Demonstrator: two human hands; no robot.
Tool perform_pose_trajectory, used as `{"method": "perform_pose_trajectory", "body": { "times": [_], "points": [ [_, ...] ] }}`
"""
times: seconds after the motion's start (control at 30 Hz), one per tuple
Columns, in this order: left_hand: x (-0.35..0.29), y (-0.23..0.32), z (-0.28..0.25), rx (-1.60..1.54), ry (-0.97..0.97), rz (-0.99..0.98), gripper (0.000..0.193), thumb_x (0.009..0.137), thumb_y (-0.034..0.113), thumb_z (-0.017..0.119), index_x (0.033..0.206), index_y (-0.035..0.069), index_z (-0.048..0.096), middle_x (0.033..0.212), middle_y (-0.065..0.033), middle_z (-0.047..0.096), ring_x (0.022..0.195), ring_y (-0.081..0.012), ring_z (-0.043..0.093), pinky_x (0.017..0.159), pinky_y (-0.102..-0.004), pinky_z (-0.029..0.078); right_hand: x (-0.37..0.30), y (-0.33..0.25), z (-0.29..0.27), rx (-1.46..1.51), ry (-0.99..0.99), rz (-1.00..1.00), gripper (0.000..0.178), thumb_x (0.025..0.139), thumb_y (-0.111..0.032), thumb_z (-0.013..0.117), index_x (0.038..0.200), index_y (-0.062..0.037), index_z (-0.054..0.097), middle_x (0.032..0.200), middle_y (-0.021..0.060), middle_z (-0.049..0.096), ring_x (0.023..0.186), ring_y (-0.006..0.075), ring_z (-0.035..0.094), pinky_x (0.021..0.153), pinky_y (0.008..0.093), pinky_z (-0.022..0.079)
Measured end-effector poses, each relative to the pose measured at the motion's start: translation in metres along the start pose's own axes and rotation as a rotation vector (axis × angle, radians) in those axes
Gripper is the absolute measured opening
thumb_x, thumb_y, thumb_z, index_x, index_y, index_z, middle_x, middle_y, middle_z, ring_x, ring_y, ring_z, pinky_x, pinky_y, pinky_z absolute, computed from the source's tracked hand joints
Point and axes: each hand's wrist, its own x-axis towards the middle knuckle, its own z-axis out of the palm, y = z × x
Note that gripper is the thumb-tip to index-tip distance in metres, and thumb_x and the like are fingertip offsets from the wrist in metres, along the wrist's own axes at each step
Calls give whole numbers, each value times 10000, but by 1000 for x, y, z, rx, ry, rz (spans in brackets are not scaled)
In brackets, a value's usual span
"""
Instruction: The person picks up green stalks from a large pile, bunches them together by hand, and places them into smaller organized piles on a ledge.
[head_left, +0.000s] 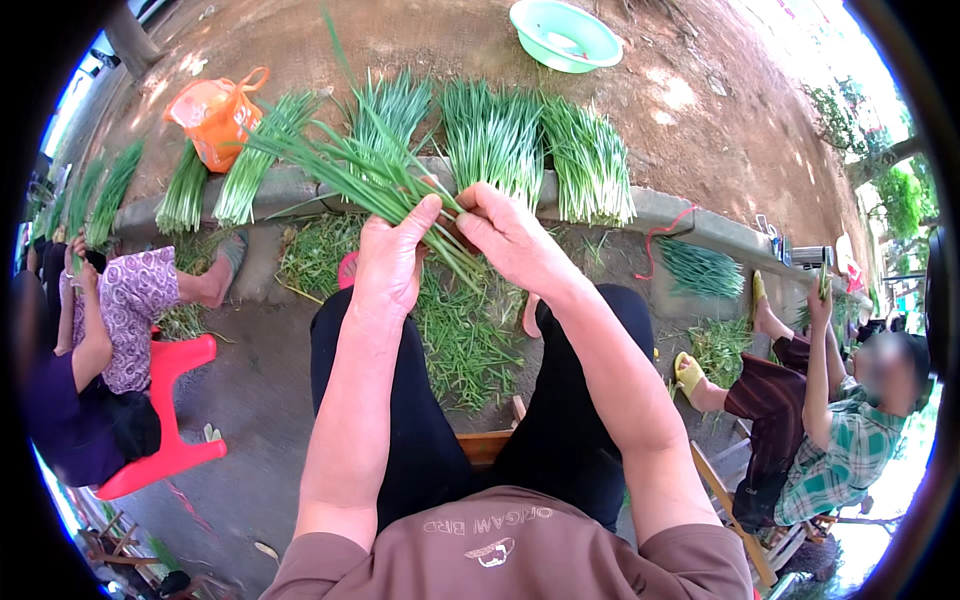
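Observation:
A loose bunch of green chives [352, 172] slants across in front of me, its leaf tips fanned out to the upper left and its stem ends pointing to the lower right. My left hand [393, 252] is closed around it, thumb on top. Close beside it, my right hand [508, 236] has its thumb and forefinger pinched on some strands near the stem end. Beneath my hands, between my knees, lies a scattered heap of cut green leaves [455, 340].
Several chive bundles [490, 135] lean on the kerb [672, 212]. An orange bag [215, 118] and a pale green basin [566, 38] stand beyond. A person on a red stool [178, 405] sits at left; another in a checked shirt [850, 445] at right, hands raised.

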Motion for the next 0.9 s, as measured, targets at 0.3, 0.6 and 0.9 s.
{"method": "perform_pose_trajectory", "body": {
  "times": [0.3, 0.6, 0.9],
  "points": [
    [8, -16, 0, -19, 75, -44, 247, 803, 83, 679, 1031, 77, 584, 852, 9, 574, 728, -101, 539, 669, -270, 468, 7, 12, -32, -89, -23, 13, 169, 865, -104, 499, 971, 27, 504, 852, 124, 606, 757, 198, 589, 675, 327, 462],
    [4, -22, 14, 127, 18, -41, 258, 815, 61, 657, 1058, 69, 571, 923, -5, 584, 807, -127, 550, 722, -298, 472, 5, 17, -39, -119, 55, -25, 172, 867, -123, 511, 933, 36, 504, 738, 143, 583, 658, 225, 573, 592, 345, 447],
    [29, -4, -37, -319, 370, 92, 181, 817, 168, 643, 899, 34, 551, 790, -96, 613, 765, -194, 608, 784, -367, 543, 14, 21, -58, 572, 146, 272, 161, 863, -150, 490, 910, 2, 511, 639, -37, 395, 516, 58, 348, 487, 235, 334]
  ]
}}
